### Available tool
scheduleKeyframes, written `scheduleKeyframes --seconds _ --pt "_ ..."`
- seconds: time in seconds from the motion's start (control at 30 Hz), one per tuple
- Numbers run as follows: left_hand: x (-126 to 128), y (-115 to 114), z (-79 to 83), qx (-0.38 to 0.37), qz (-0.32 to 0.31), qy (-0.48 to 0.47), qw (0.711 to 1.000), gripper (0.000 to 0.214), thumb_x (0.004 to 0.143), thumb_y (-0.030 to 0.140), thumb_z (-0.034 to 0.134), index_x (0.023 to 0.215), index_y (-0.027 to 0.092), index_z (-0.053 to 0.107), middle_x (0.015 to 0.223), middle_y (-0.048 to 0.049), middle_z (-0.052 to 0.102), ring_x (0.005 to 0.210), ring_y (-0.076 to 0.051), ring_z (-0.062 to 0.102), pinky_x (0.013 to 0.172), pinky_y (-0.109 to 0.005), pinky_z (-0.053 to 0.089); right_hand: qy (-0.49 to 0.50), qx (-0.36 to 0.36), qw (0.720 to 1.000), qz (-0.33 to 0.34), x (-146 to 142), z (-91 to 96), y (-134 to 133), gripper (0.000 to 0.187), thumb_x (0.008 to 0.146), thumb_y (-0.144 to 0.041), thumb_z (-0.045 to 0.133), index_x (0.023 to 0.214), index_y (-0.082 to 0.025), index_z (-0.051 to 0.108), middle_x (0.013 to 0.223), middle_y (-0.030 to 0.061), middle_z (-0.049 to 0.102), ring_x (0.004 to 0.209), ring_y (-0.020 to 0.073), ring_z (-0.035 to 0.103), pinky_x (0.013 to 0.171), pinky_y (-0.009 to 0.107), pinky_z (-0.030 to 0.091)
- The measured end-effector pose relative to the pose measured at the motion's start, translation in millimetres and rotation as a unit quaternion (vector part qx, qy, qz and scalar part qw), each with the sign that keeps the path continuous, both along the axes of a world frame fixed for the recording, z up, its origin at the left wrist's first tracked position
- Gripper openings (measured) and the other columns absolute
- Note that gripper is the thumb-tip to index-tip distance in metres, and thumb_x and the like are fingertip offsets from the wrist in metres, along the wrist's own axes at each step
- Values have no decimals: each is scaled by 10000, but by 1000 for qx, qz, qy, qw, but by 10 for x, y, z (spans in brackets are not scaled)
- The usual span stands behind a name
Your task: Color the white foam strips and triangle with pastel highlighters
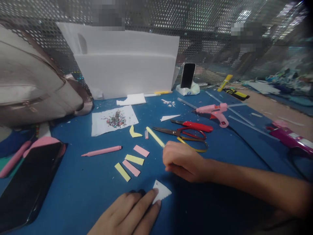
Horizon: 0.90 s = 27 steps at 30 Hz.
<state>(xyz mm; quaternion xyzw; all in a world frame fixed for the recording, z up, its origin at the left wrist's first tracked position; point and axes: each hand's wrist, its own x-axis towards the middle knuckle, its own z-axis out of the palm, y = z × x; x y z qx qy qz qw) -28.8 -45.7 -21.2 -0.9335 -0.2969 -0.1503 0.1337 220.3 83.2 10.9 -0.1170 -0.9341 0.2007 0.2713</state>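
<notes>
My left hand [133, 210] lies flat on the blue table [80, 195] at the bottom centre, fingers stretched out, fingertips pressing on a small white triangular scrap [162, 191]. My right hand [182, 160] reaches in from the right with fingers curled closed around a yellow pen [155, 137] that points up and left. Just left of both hands lie several pink and yellow paper strips [132, 161] and a pink marker [102, 151].
Scissors [186, 133], a red cutter [195, 125] and a pink glue gun [216, 112] lie beyond my right hand. White paper with glitter [113, 120], a white foam board [127, 65], a propped phone [187, 75], a bag [31, 85] and a dark phone [29, 182] stand around.
</notes>
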Motion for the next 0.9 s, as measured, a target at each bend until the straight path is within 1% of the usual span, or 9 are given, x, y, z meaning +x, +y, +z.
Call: scheduleKeyframes --seconds 0.07,0.13,0.27,0.4,0.5,0.6,0.7,0.8,0.9 --pt "-1 -1 25 -6 3 13 1000 408 1049 351 320 1395 213 487 1410 -23 532 1018 -192 568 879 -322 469 -26 169 985 -36 35 92 163 172 992 -293 487 884 -196 580 813 36 624 801 183 511 725 316 379" --pt "11 -8 57 -6 5 14 1000 424 1033 396 365 1389 205 495 1398 -33 541 989 -197 571 851 -326 487 -47 230 962 -140 88 249 412 181 989 -296 508 938 -188 644 869 60 653 845 199 535 739 326 383" --pt "51 -11 96 -17 -1 1 1000 388 1000 228 406 1367 165 515 1366 -71 565 972 -217 575 815 -339 518 -126 171 915 -342 175 532 1077 229 996 -302 492 1006 -229 709 1036 66 684 1053 240 523 818 345 398" --pt "75 3 103 -36 -23 -17 999 486 880 45 362 1335 85 528 1337 -138 576 933 -241 575 765 -379 545 -145 134 899 -392 189 520 1662 173 919 -194 592 944 -173 762 976 92 721 989 240 574 785 327 427" --pt "78 8 125 -53 -28 -8 998 543 810 16 394 1338 64 512 1350 -161 560 958 -257 573 774 -401 554 -146 107 894 -409 171 434 1869 219 869 -102 597 1001 -150 765 953 89 744 962 226 618 804 316 447" --pt "78 5 148 -70 -30 4 997 577 782 22 419 1353 62 491 1362 -169 549 969 -268 572 775 -415 558 -124 96 892 -424 147 445 1884 306 880 -64 518 1065 -143 749 987 99 747 1006 247 626 825 342 458" --pt "80 -1 147 -77 -31 2 997 590 775 23 416 1361 61 481 1375 -173 538 974 -275 569 777 -426 558 -95 90 899 -417 121 560 1756 308 898 -94 486 1056 -147 745 1054 104 733 1061 265 609 870 367 450" --pt "81 -7 138 -79 -32 -2 996 593 785 18 401 1372 63 469 1386 -173 527 969 -270 567 770 -423 559 -74 69 918 -383 73 688 1480 283 909 -140 497 1091 -164 712 1076 86 722 1002 232 631 866 350 456" --pt "73 -11 146 -83 -31 -4 996 593 787 12 408 1374 66 466 1379 -169 532 984 -268 565 785 -420 555 -77 25 945 -315 3 753 1029 252 928 -174 497 1108 -180 673 1063 53 721 955 177 652 810 278 480"
